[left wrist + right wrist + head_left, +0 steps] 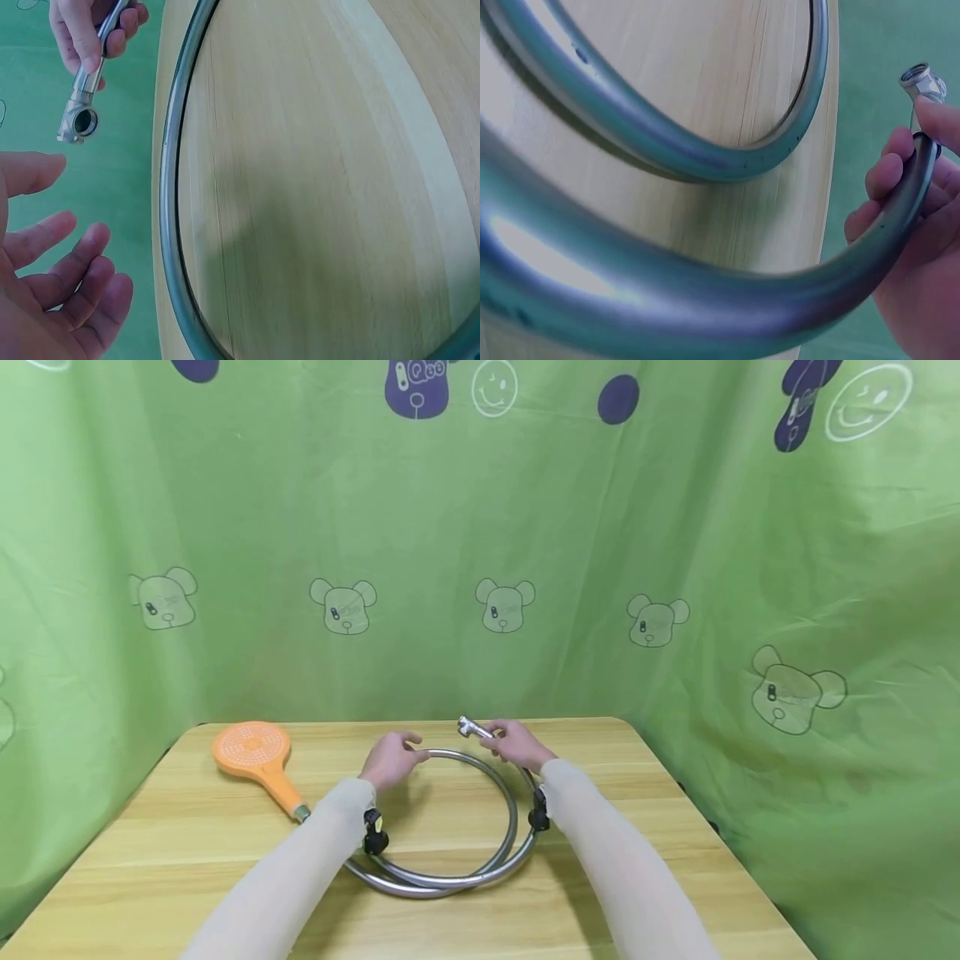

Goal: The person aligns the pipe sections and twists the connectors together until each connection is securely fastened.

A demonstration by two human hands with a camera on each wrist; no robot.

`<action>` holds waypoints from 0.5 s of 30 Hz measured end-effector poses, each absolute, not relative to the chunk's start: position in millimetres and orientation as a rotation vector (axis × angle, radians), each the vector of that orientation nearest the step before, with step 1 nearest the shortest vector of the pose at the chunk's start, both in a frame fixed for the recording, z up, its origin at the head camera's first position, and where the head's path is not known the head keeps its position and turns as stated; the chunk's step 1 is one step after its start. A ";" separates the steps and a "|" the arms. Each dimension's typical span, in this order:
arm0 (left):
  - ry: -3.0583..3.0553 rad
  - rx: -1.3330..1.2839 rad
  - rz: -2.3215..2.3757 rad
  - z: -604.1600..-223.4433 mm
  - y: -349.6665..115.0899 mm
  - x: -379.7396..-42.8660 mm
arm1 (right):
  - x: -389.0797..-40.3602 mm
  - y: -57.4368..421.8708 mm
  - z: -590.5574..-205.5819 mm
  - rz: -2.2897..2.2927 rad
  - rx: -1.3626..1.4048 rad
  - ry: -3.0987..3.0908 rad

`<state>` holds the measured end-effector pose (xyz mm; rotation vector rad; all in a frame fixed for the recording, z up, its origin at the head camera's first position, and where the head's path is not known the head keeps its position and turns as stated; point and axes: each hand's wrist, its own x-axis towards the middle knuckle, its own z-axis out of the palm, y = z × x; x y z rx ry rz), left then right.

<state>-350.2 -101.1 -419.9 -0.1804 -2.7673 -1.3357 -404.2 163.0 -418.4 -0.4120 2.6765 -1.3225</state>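
A silver shower hose [513, 810] lies in loops on the table, joined at its left end to an orange shower head [252, 748]. My right hand [517, 745] grips the hose's other end just behind its metal connector [464, 727], raised off the table. In the right wrist view the fingers [885, 176] wrap round the hose. My left hand [392, 760] hovers beside the loop's far left part. In the left wrist view its fingers [82, 292] are loosely bent and apart from both hose and connector [79, 121], with nothing held.
The wooden table [637, 877] has a rounded far right corner. Green curtain [450, 668] with bear prints hangs behind and along both sides. Dark wrist cameras [375, 839] sit close to the hose loops.
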 end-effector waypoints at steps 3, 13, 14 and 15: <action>-2.772 -0.171 -1.344 -418.6 -101.7 -349.0 | -405.2 167.7 -418.7 -1.320 -0.393 2.704; -2.779 -0.166 -1.336 -418.9 -103.2 -346.2 | -408.7 182.4 -421.8 -1.328 -0.295 2.839; -2.780 -0.163 -1.338 -419.3 -103.3 -346.1 | -409.1 184.0 -422.1 -1.312 -0.287 2.856; -2.783 -0.162 -1.338 -419.8 -103.4 -346.1 | -409.4 185.8 -422.7 -1.298 -0.284 2.869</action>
